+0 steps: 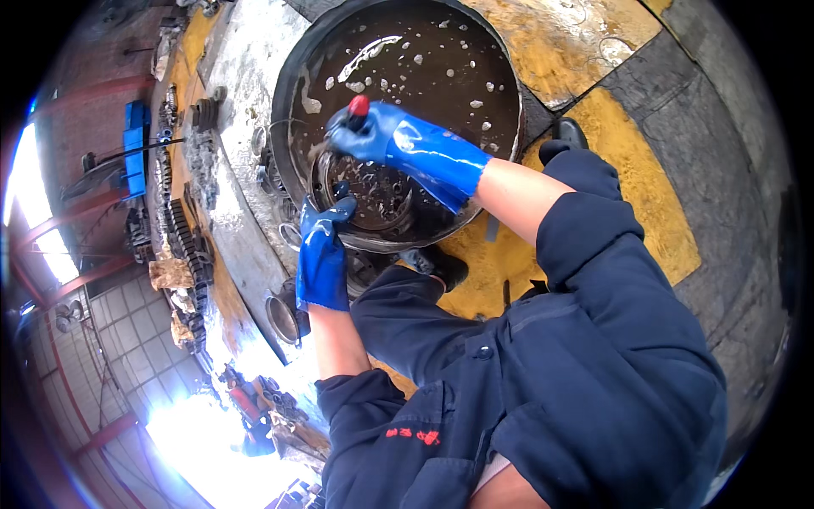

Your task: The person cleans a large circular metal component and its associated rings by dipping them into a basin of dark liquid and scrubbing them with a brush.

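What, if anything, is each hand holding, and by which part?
Right hand: red-ended tool, by its handle. Left hand: at a round metal part; hold unclear.

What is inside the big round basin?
Brown liquid with foam patches, and a round part. The liquid hides the bottom of the basin; the right hand covers some liquid.

Small red characters (pixel 428 438) mark the dark blue jacket (pixel 606 365) at the lower middle of the frame, too blurred to read.
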A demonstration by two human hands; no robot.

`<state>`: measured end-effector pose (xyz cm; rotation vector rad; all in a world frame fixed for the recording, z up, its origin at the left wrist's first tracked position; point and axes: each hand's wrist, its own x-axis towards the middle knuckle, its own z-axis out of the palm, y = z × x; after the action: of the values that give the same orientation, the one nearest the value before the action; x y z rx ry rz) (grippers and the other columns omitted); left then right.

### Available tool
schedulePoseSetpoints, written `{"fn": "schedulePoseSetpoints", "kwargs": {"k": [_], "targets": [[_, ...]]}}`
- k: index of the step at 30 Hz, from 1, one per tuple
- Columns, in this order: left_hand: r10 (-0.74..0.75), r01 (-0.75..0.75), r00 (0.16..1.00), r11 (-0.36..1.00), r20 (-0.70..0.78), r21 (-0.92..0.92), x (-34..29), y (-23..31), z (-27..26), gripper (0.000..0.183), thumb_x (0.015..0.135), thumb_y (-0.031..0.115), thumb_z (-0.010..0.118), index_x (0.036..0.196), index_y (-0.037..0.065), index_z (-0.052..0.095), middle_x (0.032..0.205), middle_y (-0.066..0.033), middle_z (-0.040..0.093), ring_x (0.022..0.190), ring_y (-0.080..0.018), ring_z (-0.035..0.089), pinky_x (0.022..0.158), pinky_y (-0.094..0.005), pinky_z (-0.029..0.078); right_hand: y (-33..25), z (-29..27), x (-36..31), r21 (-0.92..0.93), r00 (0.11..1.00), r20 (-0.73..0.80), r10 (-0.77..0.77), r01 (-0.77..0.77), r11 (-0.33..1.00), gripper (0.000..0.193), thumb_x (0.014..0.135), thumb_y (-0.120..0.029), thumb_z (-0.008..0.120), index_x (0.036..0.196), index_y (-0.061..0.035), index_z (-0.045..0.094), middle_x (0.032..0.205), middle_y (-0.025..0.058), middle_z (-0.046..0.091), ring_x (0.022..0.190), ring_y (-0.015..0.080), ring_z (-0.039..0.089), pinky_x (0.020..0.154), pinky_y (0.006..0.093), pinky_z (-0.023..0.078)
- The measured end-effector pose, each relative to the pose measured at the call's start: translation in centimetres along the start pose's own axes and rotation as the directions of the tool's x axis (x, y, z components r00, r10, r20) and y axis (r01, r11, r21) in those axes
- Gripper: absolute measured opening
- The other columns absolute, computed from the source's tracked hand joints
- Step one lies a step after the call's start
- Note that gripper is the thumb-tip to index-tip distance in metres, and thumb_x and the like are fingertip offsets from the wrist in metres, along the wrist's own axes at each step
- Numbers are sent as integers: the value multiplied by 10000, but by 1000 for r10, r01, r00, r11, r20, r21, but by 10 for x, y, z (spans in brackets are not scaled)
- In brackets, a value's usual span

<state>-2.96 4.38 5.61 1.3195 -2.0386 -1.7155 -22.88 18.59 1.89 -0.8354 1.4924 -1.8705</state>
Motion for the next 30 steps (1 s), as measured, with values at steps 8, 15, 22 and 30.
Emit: {"fn": "schedulePoseSetpoints", "kwargs": {"k": [8, 15, 22, 30], "targets": [[-68, 62, 996, 994, -59, -95, -6, -1, 1, 727, 735, -150, 787, 1423, 5, 611, 1196, -153, 768, 940, -261, 766, 845, -358, 652, -31, 13, 3, 136, 987, 148, 60, -80, 987, 270, 964, -343, 694, 1015, -100, 801, 854, 76, 768, 823, 166, 738, 801, 346, 566], [-53, 48, 997, 994, -56, -95, -4, 2, 10, 722, 734, -156, 772, 1420, 4, 610, 1195, -154, 767, 939, -262, 765, 843, -355, 651, 0, 4, 6, -22, 992, -6, 127, -127, 992, 322, 982, -375, 661, 1033, -87, 797, 912, 99, 789, 859, 229, 744, 820, 371, 586], [-77, 62, 995, 978, -70, -199, -5, -3, 1, 726, 724, -178, 723, 1417, 4, 603, 1187, -164, 764, 940, -280, 772, 824, -345, 654, 9, -23, -3, -344, 845, -411, 343, -492, 800, 456, 954, -435, 605, 963, -2, 747, 866, 209, 754, 845, 375, 743, 839, 468, 576], [-37, 30, 997, 995, -71, -98, -8, 5, 14, 731, 720, -148, 704, 1428, -25, 568, 1194, -203, 757, 972, -296, 779, 851, -362, 657, -3, -7, -20, -330, 912, -363, 190, -316, 890, 401, 951, -434, 678, 923, -42, 755, 837, 156, 765, 795, 324, 751, 775, 438, 569]]}}
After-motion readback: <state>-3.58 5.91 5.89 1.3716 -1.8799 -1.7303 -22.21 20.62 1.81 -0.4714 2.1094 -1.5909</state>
